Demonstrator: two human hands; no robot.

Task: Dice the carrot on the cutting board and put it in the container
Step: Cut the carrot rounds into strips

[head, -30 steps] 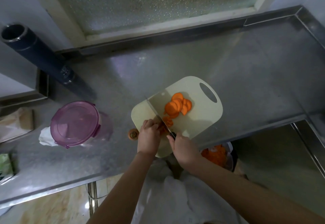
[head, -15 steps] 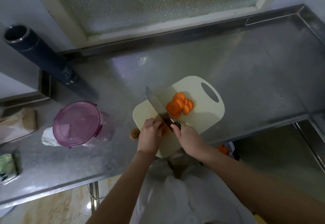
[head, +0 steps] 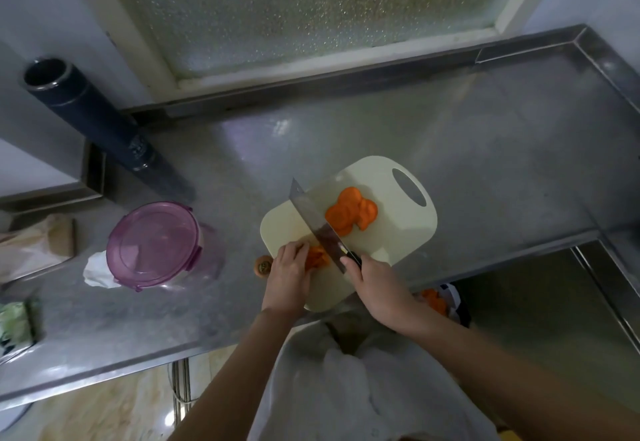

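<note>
1. Cutting board (head: 398, 181), cream plastic, sits mid-frame on the steel counter (head: 485, 150).
2. The carrot is in two lots. A fan of carrot slices (head: 351, 214) lies at the board's middle, right of the blade. A smaller carrot stack (head: 317, 257) lies at the board's lower left, half hidden under the left hand.
3. Left hand (head: 289, 274): fingers curled down over the carrot stack, pinning it to the board.
4. Right hand (head: 374, 285): fingers wrapped round the dark handle of the knife (head: 313, 219). The broad blade runs toward the upper left, its heel just beside the stack.
5. Container (head: 154, 243), purple lid on, stands at left of frame, well apart from the board. The lid likely has to come off before loading.
6. A carrot stub (head: 263, 265) lies on the counter, just beside the board's left edge.
7. Handling, as judged: the slices are stiff, light and probably damp, so stacked ones may slide under the blade. Best to hold the stack from above with fingertips tucked back. Dice will scatter, so scooping them on the flat of the blade looks safer than pinching.
</note>
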